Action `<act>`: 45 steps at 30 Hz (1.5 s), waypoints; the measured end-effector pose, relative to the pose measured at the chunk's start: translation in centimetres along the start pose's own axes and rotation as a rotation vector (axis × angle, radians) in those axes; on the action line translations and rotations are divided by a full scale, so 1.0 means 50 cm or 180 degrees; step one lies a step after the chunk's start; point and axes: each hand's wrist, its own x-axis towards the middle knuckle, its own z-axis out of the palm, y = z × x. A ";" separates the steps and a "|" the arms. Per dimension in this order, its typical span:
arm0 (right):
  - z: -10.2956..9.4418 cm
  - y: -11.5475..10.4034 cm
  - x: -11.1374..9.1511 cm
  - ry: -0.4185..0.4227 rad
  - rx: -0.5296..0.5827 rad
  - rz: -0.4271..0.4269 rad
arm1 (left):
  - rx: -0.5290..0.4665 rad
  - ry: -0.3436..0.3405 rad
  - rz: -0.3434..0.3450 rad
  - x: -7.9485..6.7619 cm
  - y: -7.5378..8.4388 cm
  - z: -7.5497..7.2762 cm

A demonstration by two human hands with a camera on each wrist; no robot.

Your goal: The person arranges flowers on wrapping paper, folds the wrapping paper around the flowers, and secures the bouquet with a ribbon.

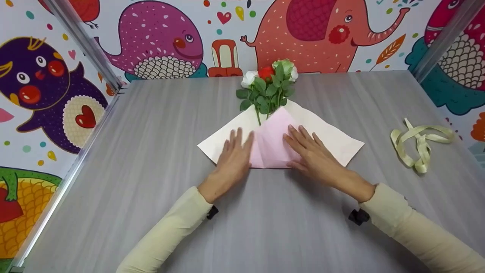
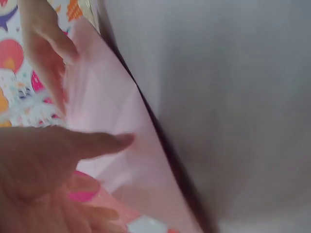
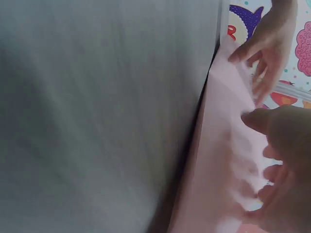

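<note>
A sheet of wrapping paper (image 1: 322,131), cream inside and pink outside, lies on the table with its near part folded up into a pink flap (image 1: 271,140). My left hand (image 1: 233,157) rests with fairly straight fingers on the left of the fold, slightly blurred. On the flap's right side my right hand (image 1: 312,153) lies flat, fingers spread. Above the flap are artificial roses (image 1: 267,81) in white, red and pale green, their lower stems hidden under it. In the left wrist view the thumb (image 2: 107,144) touches the pink paper (image 2: 121,102).
A pale yellow-green ribbon (image 1: 422,142) lies loosely looped at the right of the grey table (image 1: 151,182). Cartoon-printed walls (image 1: 159,38) stand behind and at both sides, with metal edge strips (image 1: 81,41) at the corners.
</note>
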 end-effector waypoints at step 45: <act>0.068 -0.012 0.112 -0.1045 0.0410 0.0755 | 0.0129 -0.1590 0.0761 0.086 -0.049 0.005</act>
